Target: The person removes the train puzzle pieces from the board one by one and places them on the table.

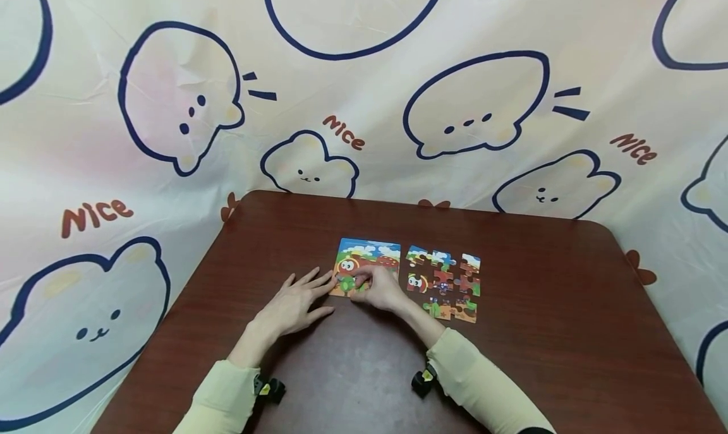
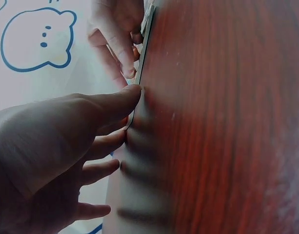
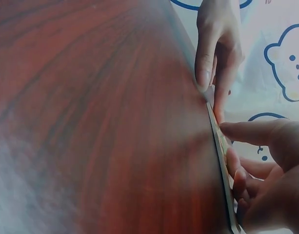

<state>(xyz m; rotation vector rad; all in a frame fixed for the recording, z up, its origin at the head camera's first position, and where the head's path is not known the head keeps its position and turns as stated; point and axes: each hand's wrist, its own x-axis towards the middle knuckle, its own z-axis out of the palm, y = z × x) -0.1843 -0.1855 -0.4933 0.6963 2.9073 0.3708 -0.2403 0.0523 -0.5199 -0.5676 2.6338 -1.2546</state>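
A colourful puzzle board (image 1: 372, 248) lies flat on the table, its picture showing sky, clouds and a red bird. Beside its left edge is my left hand (image 1: 292, 304), fingers mostly straight and spread, with fingertips touching the board. My right hand (image 1: 380, 289) reaches over the lower part of the board. Its bent fingers and thumb pinch what looks like a puzzle piece (image 1: 346, 285) with a green figure, at the board's lower left corner. The fingers cover part of it. In the right wrist view, the right thumb (image 3: 251, 132) touches the board's top face.
Several loose puzzle pieces (image 1: 443, 281) lie in rough rows to the right of the board. The brown table (image 1: 546, 333) has rounded far corners. Behind it hangs a pale curtain (image 1: 364, 93) with cartoon drawings.
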